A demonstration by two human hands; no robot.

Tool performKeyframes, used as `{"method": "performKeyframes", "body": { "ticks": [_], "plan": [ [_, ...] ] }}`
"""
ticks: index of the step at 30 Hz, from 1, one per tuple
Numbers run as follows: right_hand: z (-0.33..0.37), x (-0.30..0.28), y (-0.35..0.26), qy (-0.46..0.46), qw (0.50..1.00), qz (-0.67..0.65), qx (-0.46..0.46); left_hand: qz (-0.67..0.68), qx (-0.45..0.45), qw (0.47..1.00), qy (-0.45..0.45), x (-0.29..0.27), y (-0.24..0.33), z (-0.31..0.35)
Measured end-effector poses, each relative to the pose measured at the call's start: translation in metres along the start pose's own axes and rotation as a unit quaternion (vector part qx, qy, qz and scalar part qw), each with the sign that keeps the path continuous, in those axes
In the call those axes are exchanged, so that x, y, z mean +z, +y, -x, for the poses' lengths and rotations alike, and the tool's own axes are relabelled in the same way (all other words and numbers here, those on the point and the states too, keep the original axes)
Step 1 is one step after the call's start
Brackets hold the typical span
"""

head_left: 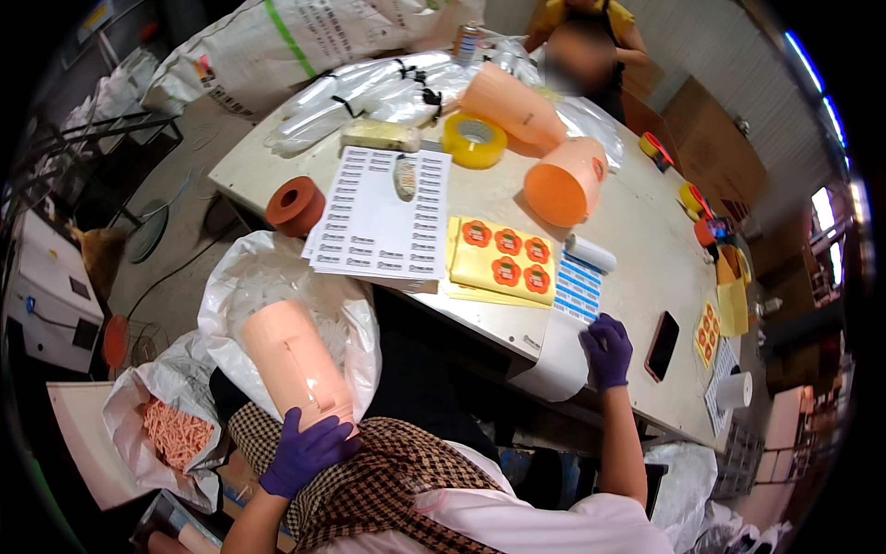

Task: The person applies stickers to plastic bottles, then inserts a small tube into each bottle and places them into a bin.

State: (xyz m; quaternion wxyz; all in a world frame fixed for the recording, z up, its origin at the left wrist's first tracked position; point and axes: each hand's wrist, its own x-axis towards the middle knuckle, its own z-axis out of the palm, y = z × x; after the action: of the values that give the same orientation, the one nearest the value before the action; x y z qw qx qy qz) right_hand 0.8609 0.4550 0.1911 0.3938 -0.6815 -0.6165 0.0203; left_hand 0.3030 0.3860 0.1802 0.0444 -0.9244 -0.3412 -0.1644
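In a purple glove, my left hand (309, 452) grips the lower end of a peach-coloured plastic cylinder (293, 355), which leans up and left over an open white sack. A raised vertical piece shows on the cylinder's side. My right hand (609, 351), gloved in purple too, has its fingers curled at the right edge of a strip of blue-and-white labels (579, 288). Whether a label is between those fingers is hidden. The strip's white backing paper (554, 365) hangs over the table's front edge. Left of it lie yellow sheets of round orange stickers (503, 258).
Printed label sheets (378, 231), a brown roll (295, 205), a yellow tape roll (474, 141), two more peach cylinders (517, 106) (558, 185) and a phone (662, 346) lie on the table (637, 258). A sack of peach pieces (175, 434) stands lower left. Another person (632, 37) is across the table.
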Motion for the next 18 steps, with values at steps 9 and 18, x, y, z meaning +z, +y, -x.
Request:
{"method": "performKeyframes", "body": {
  "ticks": [9,18],
  "plan": [
    [-0.028,0.103,-0.251,-0.254,0.916,-0.287,-0.122,-0.722,0.222,0.646,-0.111,0.052,-0.009,0.047],
    [-0.049,0.303,-0.364,-0.514,0.79,-0.284,-0.176,-0.065,0.021,0.997,-0.039,0.019,-0.004,0.037]
  ]
}}
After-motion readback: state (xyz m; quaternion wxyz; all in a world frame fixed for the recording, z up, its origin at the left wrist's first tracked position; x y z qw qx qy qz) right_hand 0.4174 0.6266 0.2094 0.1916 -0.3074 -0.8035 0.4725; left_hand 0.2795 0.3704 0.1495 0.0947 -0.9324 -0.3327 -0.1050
